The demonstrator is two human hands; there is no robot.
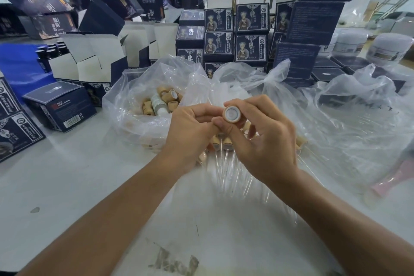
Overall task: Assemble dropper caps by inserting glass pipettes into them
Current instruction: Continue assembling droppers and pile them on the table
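As glass pipettes (226,163) lie loose on plastic near the counter (67,186) edge, thin and breakable, take them mid-stem, lightly. Above, right hand (264,141) pinches a light, rigid dropper cap (231,114) by its sides; left hand (190,132) fingers curl beside it, contents unclear. Beyond, bag (125,105) of caps.
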